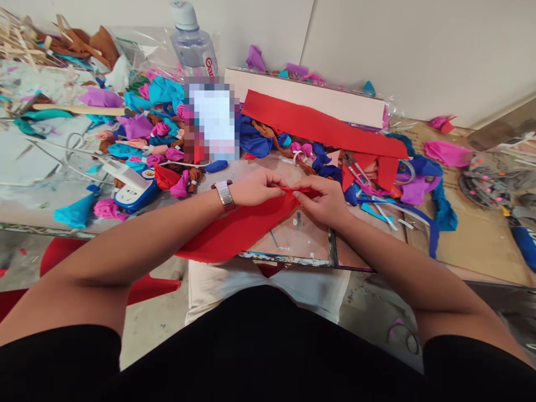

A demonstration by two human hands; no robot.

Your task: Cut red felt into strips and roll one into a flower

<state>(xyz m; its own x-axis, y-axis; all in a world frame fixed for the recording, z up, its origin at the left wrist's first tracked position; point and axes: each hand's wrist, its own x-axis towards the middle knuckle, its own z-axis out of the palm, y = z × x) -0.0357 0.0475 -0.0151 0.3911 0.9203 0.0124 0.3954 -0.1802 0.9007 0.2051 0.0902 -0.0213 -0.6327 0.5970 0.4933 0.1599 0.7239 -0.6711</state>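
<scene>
A red strip of cloth [234, 231] lies across the near edge of the worktable [293, 245], its lower end hanging over the edge. My left hand [255, 188], with a metal watch on the wrist, pinches the strip's upper end. Touching it from the right, my right hand [324, 201] pinches the same end with its fingers curled. A longer red cloth band [322, 127] stretches across the table behind my hands. Scissors [355, 167] rest on that red cloth just beyond my right hand.
Small rolled cloth pieces in pink, blue, purple and brown [151, 123] cover the left and back of the table. A plastic water bottle [192, 44] stands at the back. A white and blue power strip [134, 190] lies at left. A red chair [142, 285] is below left.
</scene>
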